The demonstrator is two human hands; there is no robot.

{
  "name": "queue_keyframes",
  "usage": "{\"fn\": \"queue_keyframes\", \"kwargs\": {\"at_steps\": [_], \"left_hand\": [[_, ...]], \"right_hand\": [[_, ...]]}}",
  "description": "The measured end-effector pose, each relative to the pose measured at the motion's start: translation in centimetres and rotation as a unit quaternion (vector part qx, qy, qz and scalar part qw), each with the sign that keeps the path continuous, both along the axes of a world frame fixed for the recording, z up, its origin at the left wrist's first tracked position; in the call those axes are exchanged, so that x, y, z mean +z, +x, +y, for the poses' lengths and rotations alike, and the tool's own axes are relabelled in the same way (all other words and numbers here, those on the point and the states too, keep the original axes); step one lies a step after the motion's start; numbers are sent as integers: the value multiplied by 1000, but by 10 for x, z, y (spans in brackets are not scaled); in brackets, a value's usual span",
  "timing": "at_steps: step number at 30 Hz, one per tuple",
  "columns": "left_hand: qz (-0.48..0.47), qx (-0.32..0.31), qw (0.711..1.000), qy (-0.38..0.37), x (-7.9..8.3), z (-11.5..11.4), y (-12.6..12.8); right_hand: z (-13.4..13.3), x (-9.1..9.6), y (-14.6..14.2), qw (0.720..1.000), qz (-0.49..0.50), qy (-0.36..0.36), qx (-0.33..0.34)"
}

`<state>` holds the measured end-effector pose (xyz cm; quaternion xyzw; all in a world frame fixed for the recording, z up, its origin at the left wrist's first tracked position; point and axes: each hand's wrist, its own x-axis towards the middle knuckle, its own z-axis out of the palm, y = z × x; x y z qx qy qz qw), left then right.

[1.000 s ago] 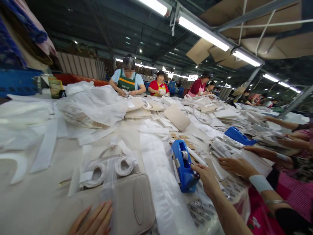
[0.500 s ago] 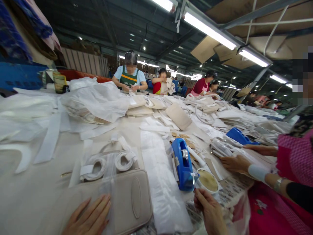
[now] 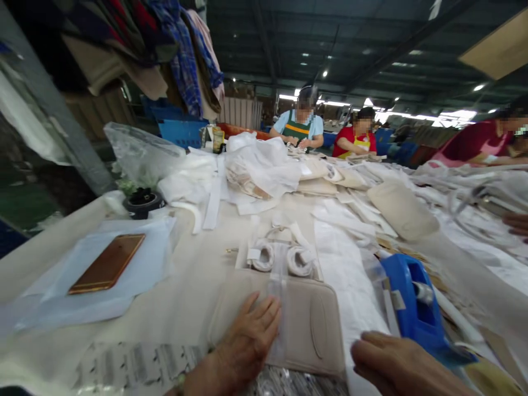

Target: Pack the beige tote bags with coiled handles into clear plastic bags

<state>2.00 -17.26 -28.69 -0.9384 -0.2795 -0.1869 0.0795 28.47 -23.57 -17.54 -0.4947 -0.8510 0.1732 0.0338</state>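
A beige padded bag with an oval seam lies flat on the table. A clear plastic sleeve runs across its middle, and two white wrapped strap coils rest at its far edge. Flat on the bag and the sleeve's edge lies my left hand, fingers stretched out. My right hand hovers right of the bag, fingers closed and pointing left; what may be between them is hidden. Just beyond it stands a blue tape dispenser.
At left a brown phone lies on pale plastic sheets. White plastic bags lie along the bag's right side. Piled beige pieces and wrappings cover the far side, where co-workers stand. A person's hand shows at the right edge.
My right hand has left the dispenser's cutting end, where it pinched a clear strip, and moved toward the bag. My left hand stays on the bag. The view has swung left.
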Motion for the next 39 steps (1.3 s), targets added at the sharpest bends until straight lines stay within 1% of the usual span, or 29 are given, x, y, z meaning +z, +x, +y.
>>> {"fn": "queue_keyframes", "kwargs": {"at_steps": [2,4,7,8,10,14,20,22,25,27,28,30,32,34,35,37,39], "left_hand": [[13,-1,1000,-28,-1,-2,0],[14,-5,999,-45,-2,-4,0],[6,-3,998,-62,-3,-4,0],[2,0,998,-65,-4,-4,0],[-1,-3,998,-69,-5,-3,1],[-7,-13,999,-52,-9,-2,1],[-11,-23,999,-47,-12,-2,0],[-15,-22,998,-50,-12,-1,0],[-11,-27,998,-55,-12,-1,0],[-12,-25,998,-54,-12,-2,-1],[-12,-20,998,-52,-11,-2,-1],[-16,-12,999,-47,-11,-2,0],[-32,-15,998,-43,-12,-2,2],[-75,-13,996,-37,-14,-3,3],[-101,-3,994,-33,-15,-3,4],[-144,22,989,-14,-17,-5,5],[-158,38,986,25,-17,-6,4]], "right_hand": [[37,15,-34,992,-69,30,103],[71,18,-60,973,-134,71,172],[110,8,-85,946,-198,115,229],[119,4,-91,940,-214,120,238],[133,-2,-100,932,-243,108,247],[151,-7,-111,932,-269,51,236],[169,-9,-114,953,-257,12,161],[176,-9,-110,961,-240,16,136],[184,-9,-100,973,-212,61,75],[181,-10,-94,976,-188,107,37],[176,-12,-93,975,-178,128,24],[156,-22,-90,975,-131,177,21],[127,-40,-88,969,-41,239,52],[97,-63,-85,945,37,308,98],[83,-74,-83,935,43,333,117],[60,-91,-83,927,21,348,141],[45,-100,-85,935,7,322,148]]}}
